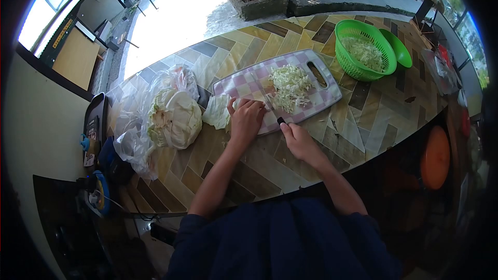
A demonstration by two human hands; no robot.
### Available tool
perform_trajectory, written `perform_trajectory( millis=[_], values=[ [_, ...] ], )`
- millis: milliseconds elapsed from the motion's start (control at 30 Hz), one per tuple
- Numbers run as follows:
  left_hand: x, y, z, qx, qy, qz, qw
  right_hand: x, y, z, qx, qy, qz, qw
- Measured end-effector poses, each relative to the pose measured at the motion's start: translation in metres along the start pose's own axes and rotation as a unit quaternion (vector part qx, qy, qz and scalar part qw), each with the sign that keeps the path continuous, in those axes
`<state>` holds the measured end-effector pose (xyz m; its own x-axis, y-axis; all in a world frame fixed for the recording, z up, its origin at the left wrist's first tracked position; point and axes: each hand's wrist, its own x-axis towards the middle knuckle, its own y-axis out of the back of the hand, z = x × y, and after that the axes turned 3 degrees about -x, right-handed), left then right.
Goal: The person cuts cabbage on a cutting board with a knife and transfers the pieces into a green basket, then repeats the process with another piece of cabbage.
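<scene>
My right hand (300,142) is closed around the black handle of a knife (280,121), whose blade lies over the checked cutting board (321,105). Fingers bent, my left hand (246,119) presses on cabbage leaves (217,111) at the board's left side, close to the blade. Part of those leaves is hidden under the hand. Right of the knife, a pile of shredded cabbage (290,85) lies on the board. To the left, a cut cabbage head (175,119) rests on a clear plastic bag (135,142).
A green basket (348,62) of shredded cabbage stands at the back right, with a green bowl (400,49) beside it. Along the left edge are a dark tray (94,119) and a cable. An orange stool (434,157) is below the table's right side.
</scene>
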<state>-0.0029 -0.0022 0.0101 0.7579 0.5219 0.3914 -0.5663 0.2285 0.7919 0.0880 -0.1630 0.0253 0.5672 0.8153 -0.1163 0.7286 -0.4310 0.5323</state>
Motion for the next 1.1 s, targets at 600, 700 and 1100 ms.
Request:
perform_trajectory(
  millis=[600,700,1100],
  values=[
    [0.0,-0.002,-0.001,-0.012,-0.009,0.018,1.0,-0.018,-0.015,-0.021,-0.083,-0.016,-0.007,0.996],
    [-0.001,-0.003,-0.003,-0.017,-0.006,0.02,1.0,-0.01,-0.019,-0.017,-0.076,-0.013,-0.001,0.997],
    [0.0,0.002,0.003,-0.004,0.001,0.014,1.0,-0.019,-0.002,-0.016,-0.106,-0.023,-0.014,0.994]
  ],
)
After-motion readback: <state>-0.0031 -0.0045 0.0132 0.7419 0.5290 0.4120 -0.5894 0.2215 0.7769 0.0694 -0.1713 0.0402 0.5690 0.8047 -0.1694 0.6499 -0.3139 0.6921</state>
